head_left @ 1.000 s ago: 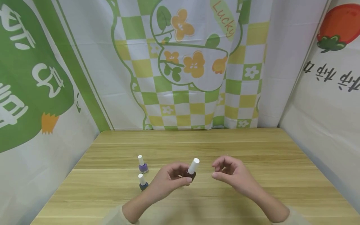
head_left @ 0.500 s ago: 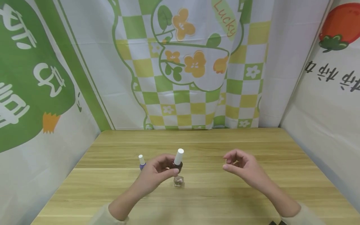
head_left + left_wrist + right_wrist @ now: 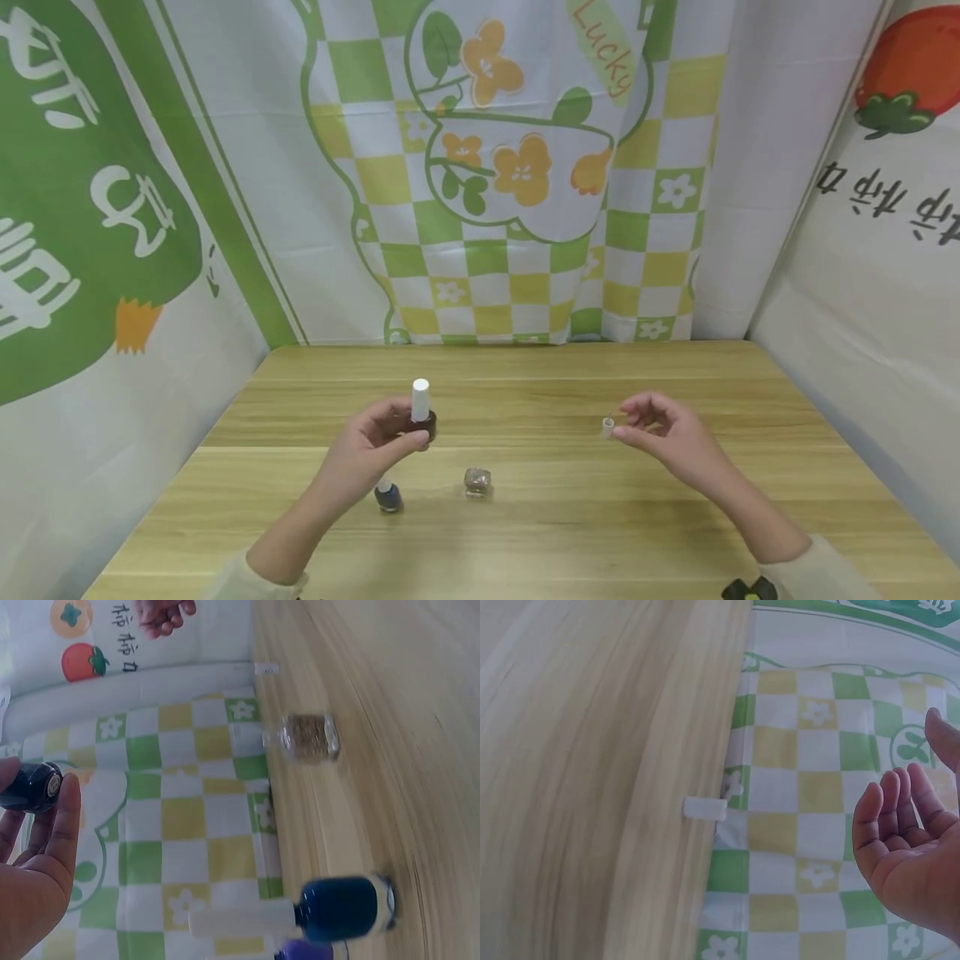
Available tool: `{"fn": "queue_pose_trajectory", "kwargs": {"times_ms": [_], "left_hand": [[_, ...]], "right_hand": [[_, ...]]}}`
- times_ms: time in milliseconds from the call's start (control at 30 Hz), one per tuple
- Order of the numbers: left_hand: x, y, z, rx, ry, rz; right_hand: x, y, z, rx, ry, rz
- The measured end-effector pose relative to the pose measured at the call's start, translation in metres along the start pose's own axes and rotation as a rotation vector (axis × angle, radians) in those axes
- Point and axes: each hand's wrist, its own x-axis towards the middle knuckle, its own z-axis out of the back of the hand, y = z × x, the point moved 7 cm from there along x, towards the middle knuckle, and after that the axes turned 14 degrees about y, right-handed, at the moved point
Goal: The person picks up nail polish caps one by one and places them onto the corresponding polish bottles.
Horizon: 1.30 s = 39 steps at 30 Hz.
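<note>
Dark bottle (image 3: pixel 425 424) sits upright in the raised, curled left grip (image 3: pixel 369 442).

Head cam looks forward and down at the tabletop (image 3: pixel 570 533). Both wrist cams sit closer, tipped sideways, sharing the checkered cloth (image 3: pixel 184 817).

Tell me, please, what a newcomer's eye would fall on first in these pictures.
Probably the green-and-yellow checked cloth, hanging behind the table. Next would likely come the left hand, holding a white-capped dark bottle above the table. Then perhaps the uncapped glittery bottle standing between the two hands, and the loose cap by the right hand.
</note>
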Motion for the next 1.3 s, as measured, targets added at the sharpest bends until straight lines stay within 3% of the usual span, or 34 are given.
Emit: {"fn": "queue_pose_trajectory", "kwargs": {"times_ms": [133, 333, 500, 600, 933, 1067, 1300], "left_hand": [[-0.01, 0.005, 0.015, 0.03, -0.058, 0.047], [-0.022, 0.009, 0.034, 0.065, -0.113, 0.031], [-0.033, 0.015, 0.048, 0.151, -0.172, 0.055], [-0.04, 0.02, 0.055, 0.153, -0.196, 0.075], [-0.054, 0.043, 0.078, 0.142, -0.21, 0.128], [-0.057, 0.054, 0.088, 0.164, -0.244, 0.201], [-0.06, 0.074, 0.103, 0.293, -0.256, 0.378]], "right_hand": [[0.001, -0.009, 0.003, -0.028, -0.01, -0.032], [0.001, -0.019, 0.01, -0.056, -0.026, -0.074], [0.002, -0.03, 0.014, -0.078, -0.027, -0.125], [0.005, -0.04, 0.014, -0.088, -0.01, -0.175], [0.028, -0.066, 0.003, -0.096, 0.089, -0.225], [0.035, -0.072, -0.005, -0.072, 0.115, -0.239], [0.042, -0.083, -0.013, -0.051, 0.122, -0.271]]}}
